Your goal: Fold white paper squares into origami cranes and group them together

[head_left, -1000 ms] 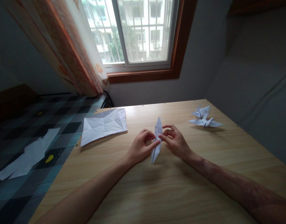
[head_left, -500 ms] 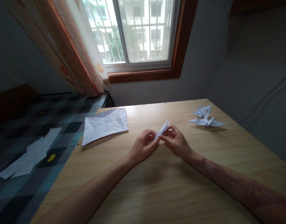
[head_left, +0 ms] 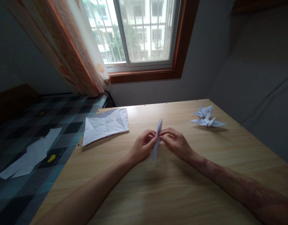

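Observation:
A narrow piece of folded white paper (head_left: 159, 126) stands nearly on end above the middle of the table, its pointed tips split at top and bottom. My left hand (head_left: 145, 143) pinches it from the left side, thumb and fingers closed at its middle. From the right, my right hand (head_left: 175, 142) also grips it near the middle with thumb and fingertips. The lower tips are slightly blurred. Two white origami cranes, a near one (head_left: 208, 122) and a far one (head_left: 203, 111), rest at the table's far right.
Creased white paper sheets (head_left: 106, 125) lie at the table's (head_left: 139, 193) back left. On the checked bed (head_left: 71, 125) to the left are white paper strips (head_left: 32, 156). A window (head_left: 148, 31) and an orange curtain (head_left: 71, 47) are beyond the table.
The folded paper has turned from slanting up to the right to nearly upright, and its lower tips now show below my fingers. My hands have shifted slightly around it.

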`<control>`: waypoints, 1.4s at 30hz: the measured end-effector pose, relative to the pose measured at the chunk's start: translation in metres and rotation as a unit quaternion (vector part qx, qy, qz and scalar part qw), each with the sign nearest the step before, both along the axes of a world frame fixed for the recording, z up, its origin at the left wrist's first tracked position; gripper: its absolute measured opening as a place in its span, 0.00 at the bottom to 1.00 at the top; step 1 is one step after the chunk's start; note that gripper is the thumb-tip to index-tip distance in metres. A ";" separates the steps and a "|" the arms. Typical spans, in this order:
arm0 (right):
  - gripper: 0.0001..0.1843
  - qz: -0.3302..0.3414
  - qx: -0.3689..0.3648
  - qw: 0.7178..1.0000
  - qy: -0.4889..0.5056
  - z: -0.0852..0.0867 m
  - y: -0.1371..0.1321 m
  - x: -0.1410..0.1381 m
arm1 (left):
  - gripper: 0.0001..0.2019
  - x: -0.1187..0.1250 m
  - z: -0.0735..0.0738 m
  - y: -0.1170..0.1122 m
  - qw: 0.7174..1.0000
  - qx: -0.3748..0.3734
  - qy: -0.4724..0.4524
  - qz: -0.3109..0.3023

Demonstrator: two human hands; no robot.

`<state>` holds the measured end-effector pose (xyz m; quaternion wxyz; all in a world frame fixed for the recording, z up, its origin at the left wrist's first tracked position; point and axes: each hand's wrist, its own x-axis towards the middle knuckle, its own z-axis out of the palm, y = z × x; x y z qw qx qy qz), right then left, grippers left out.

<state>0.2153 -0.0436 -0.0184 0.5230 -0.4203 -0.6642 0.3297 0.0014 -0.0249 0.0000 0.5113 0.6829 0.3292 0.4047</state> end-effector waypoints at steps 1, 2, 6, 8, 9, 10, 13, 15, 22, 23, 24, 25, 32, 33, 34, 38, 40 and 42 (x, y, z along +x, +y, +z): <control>0.08 -0.003 0.015 1.000 -0.003 0.001 0.000 0.000 | 0.18 -0.001 0.000 0.002 1.000 0.010 -0.004 -0.003; 0.08 -0.007 0.027 1.000 -0.003 0.002 -0.001 0.000 | 0.18 -0.002 0.000 0.003 1.000 0.017 -0.007 -0.007; 0.11 -0.027 0.037 0.999 0.022 0.000 0.001 -0.001 | 0.16 -0.003 0.000 0.006 0.999 0.004 -0.026 -0.018; 0.16 -0.032 0.024 0.998 0.052 -0.004 0.002 -0.001 | 0.17 -0.003 -0.001 0.006 0.999 -0.013 -0.035 -0.015; 0.18 -0.034 0.012 0.997 0.064 -0.006 0.003 -0.001 | 0.17 -0.002 -0.001 0.006 0.999 -0.025 -0.040 -0.012; 0.19 -0.035 -0.001 0.997 0.073 -0.007 0.003 -0.001 | 0.18 -0.002 -0.001 0.005 0.998 -0.038 -0.046 -0.008; 0.20 -0.023 -0.045 0.996 0.072 -0.009 0.004 -0.001 | 0.20 -0.001 -0.001 0.005 0.996 -0.064 -0.064 0.001; 0.19 -0.001 -0.064 0.996 0.063 -0.007 0.002 0.000 | 0.20 -0.001 0.000 0.004 0.996 -0.064 -0.066 -0.004; 0.16 0.049 -0.089 0.993 0.056 -0.003 0.000 0.001 | 0.19 -0.002 0.001 0.002 0.997 -0.051 -0.045 -0.025; 0.16 0.052 -0.091 0.992 0.064 -0.004 0.001 0.000 | 0.19 -0.003 0.001 0.003 0.998 -0.047 -0.040 -0.025; 0.16 0.055 -0.093 0.991 0.073 -0.005 0.001 0.000 | 0.19 -0.003 0.001 0.004 0.998 -0.040 -0.035 -0.026; 0.16 0.058 -0.095 0.990 0.082 -0.005 0.002 -0.001 | 0.19 -0.003 0.001 0.004 0.999 -0.030 -0.027 -0.027; 0.15 0.054 -0.089 0.993 0.059 -0.006 0.002 -0.001 | 0.20 -0.003 0.006 0.003 0.999 0.024 0.000 -0.034; 0.15 0.052 -0.092 0.993 0.056 -0.006 0.002 -0.001 | 0.20 -0.003 0.007 0.003 0.999 0.023 0.000 -0.036; 0.15 0.052 -0.095 0.992 0.057 -0.005 0.001 -0.001 | 0.20 -0.003 0.008 0.002 0.999 0.022 0.000 -0.039; 0.16 0.065 -0.105 0.990 0.067 0.001 0.000 0.000 | 0.20 -0.002 0.012 0.000 0.999 0.015 0.000 -0.052; 0.17 0.070 -0.102 0.990 0.062 0.004 0.000 0.000 | 0.19 -0.001 0.012 -0.001 0.999 0.015 0.000 -0.053; 0.17 0.069 -0.096 0.991 0.056 0.007 0.000 0.001 | 0.19 0.000 0.013 -0.002 0.999 0.015 -0.002 -0.051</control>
